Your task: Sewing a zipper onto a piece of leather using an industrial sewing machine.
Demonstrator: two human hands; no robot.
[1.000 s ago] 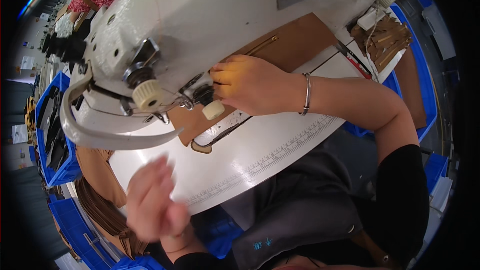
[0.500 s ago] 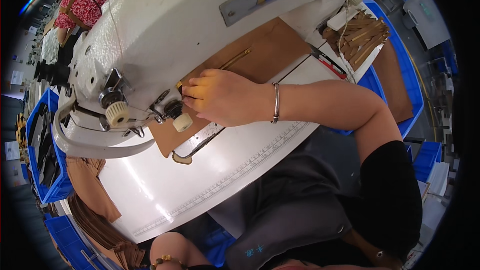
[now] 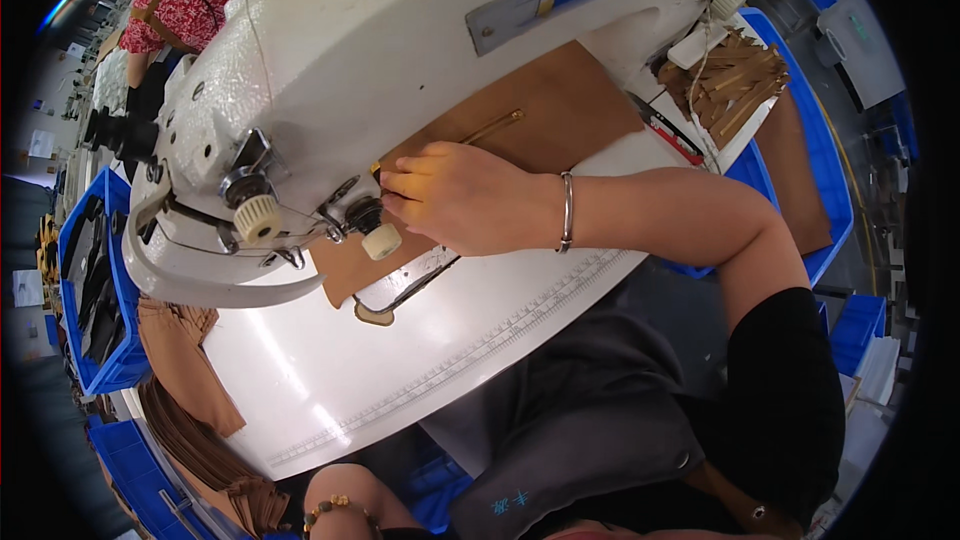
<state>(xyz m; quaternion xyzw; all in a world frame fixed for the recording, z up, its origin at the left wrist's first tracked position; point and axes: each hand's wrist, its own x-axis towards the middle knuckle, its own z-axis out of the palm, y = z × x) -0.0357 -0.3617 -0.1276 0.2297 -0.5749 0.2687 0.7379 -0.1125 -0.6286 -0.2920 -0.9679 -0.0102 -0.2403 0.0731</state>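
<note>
My right hand (image 3: 470, 195) lies over a brown leather-like panel (image 3: 560, 105) beneath the arm of a white sewing machine (image 3: 340, 70). Its fingers are stretched out, lying on the panel, with the tips close to the needle area. The machine head hides the stitching spot. A narrow gold-coloured strip like a zip (image 3: 490, 127) runs along the panel beyond my fingers. The panel's near-left corner shows below the machine's cream tension knob (image 3: 381, 240). My left arm (image 3: 345, 485), with a beaded bracelet, is at the lower edge; its hand does not show.
Red-handled snips (image 3: 675, 143) lie right of the panel. Brown strips (image 3: 735, 90) are heaped behind them, near a blue crate (image 3: 835, 200). Stacked brown pieces (image 3: 190, 370) stand left of the white table (image 3: 270, 380). A blue crate (image 3: 110, 340) holds dark pieces. Another person (image 3: 185, 0) sits at far left.
The whole view has shifted slightly, so things appear farther right. The panel's near-left corner has moved a little left relative to the machine. My right hand stays on the panel.
</note>
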